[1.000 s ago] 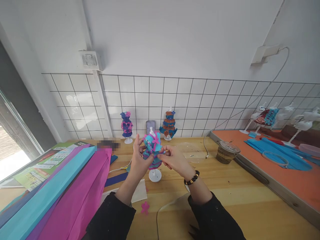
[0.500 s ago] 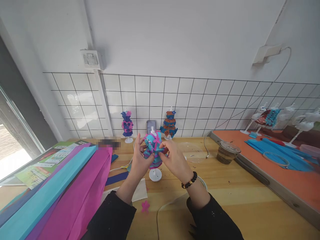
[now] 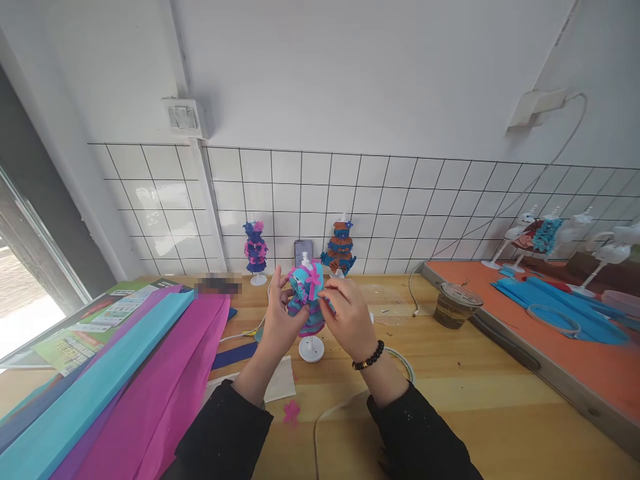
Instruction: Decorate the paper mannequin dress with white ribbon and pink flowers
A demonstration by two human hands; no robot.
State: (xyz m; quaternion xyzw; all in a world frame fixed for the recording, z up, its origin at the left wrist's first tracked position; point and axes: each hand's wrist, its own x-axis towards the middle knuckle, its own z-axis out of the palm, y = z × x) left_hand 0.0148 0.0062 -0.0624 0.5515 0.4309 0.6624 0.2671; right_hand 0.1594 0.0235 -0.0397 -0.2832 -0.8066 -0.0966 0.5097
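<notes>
Before the tiled wall (image 3: 380,200), a phone (image 3: 301,248) is partly hidden behind the dressed mannequin (image 3: 307,288), gripped by the left fingers (image 3: 277,285); whether the right fingers (image 3: 335,296) are closed cannot be told.

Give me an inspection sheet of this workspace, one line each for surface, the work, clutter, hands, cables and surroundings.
Surface: wooden tabletop; orange surface alongside at right.
Work: small dressed mannequin, turquoise and pink, upright on its white base.
Clutter: pink sheets and turquoise sheet at left, blue strip, pink flower cutout, brown cup at right.
Hands: left hand holds the mannequin from one side; right hand is at the opposite edge, whether pinching is unclear.
Cables: white cable across the near tabletop; wall cable runs from a plug down to the tabletop.
Surroundings: white wall, grid-lined tiling, blue-and-pink mannequin and brown-and-blue mannequin at the back.
</notes>
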